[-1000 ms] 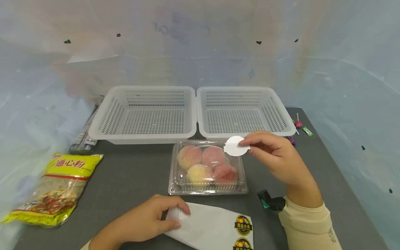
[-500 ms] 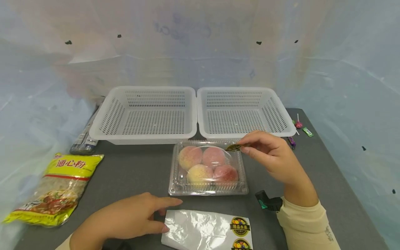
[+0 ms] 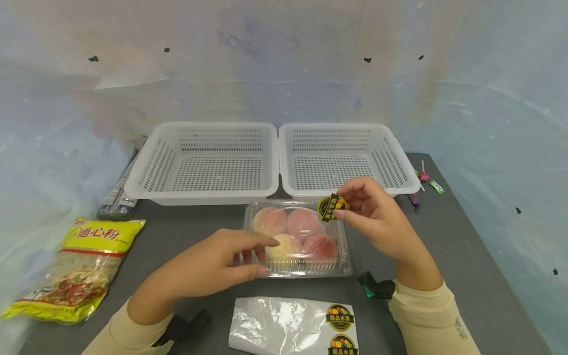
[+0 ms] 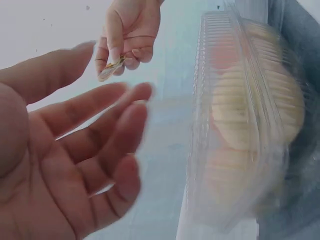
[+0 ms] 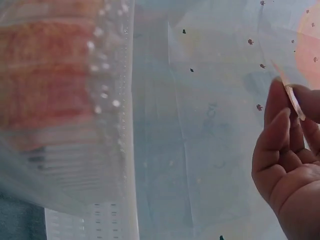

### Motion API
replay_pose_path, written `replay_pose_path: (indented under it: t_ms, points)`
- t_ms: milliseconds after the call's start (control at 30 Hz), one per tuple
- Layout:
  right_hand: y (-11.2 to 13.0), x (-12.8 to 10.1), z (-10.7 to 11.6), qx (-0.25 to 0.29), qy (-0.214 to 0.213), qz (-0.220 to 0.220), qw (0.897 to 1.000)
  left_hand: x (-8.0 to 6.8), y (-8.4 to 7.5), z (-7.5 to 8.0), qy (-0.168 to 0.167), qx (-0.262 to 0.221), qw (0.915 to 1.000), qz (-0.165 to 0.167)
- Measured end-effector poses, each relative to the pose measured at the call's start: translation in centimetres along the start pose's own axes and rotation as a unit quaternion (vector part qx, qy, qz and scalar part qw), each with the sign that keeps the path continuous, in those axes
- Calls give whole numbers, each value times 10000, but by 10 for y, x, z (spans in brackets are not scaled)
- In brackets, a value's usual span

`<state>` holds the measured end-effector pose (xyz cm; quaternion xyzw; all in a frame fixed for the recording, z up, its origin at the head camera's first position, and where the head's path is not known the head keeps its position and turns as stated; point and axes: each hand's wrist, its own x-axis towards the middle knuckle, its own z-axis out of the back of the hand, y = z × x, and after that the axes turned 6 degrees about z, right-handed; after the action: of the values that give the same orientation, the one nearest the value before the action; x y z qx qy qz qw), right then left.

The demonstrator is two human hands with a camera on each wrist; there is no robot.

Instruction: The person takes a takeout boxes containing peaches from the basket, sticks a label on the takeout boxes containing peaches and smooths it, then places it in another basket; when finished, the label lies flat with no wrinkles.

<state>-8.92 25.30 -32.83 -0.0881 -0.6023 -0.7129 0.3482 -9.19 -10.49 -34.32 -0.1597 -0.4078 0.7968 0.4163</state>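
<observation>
At bottom centre lies a sheet (image 3: pixel 284 325). The left hand (image 3: pixel 215 264), fingers loosely apart, is near the box (image 3: pixel 342 270), mid-frame. Right of centre, the right hand (image 3: pixel 377 217) pinches a sticker (image 3: pixel 328 207). Two baskets (image 3: pixel 204 194) stand upper centre.

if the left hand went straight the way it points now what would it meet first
Probably the clear fruit box: the left hand points across its left part, with a gap showing between them in the left wrist view. Depth is unclear, so it might pass above the box instead.
</observation>
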Motion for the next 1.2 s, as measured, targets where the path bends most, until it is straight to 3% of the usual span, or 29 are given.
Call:
replay_pose_path:
  t_ms: [200, 333, 533, 700, 867, 1033, 1200]
  points:
    - [-7, 2, -5, -107, 344, 368, 9987, 26, -4, 0, -1053, -249, 9929, -492]
    - [-9, 2, -10, -341, 454, 129, 9983, 43, -6, -5, -1614, -552, 9842, -473]
    - [-14, 1, -19, -257, 636, -261, 9973, 64, -3, -21, -1583, -1051, 9818, -4]
    - [-18, 2, -25, -480, 757, -276, 9956, 67, 0, -32, -1606, -1541, 9748, 122]
    - [-19, 3, -27, -748, 552, -418, 9948, 65, 2, -32, -1860, -1742, 9665, 317]
    - [-23, 3, -29, -423, 344, -858, 9948, 65, 3, -28, -2114, -1922, 9567, 559]
    - [-30, 3, -33, -241, 82, -1255, 9918, 66, 9, -25, -2168, -2139, 9471, 1016]
